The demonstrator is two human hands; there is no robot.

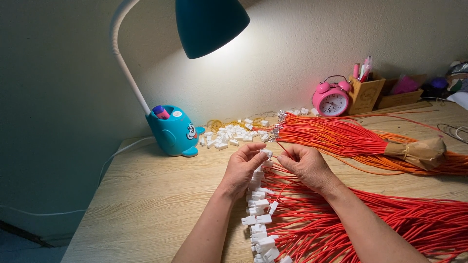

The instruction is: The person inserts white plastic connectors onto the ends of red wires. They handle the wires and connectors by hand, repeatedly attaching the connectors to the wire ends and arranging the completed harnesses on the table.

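Left hand [242, 168] pinches a small white plastic connector [266, 153]; right hand [306, 165] grips a thin red wire [284, 148] (slanting up-left, toward the connector).

There is only one view, from a camera on the person's head. It looks forward and down over the bench [146, 195] toward the wall behind it. The left hand [241, 170] and the right hand [309, 168] are close, in the lower middle. The lamp [209, 24] stands near and high at the top edge. The far bench edge meets the wall.
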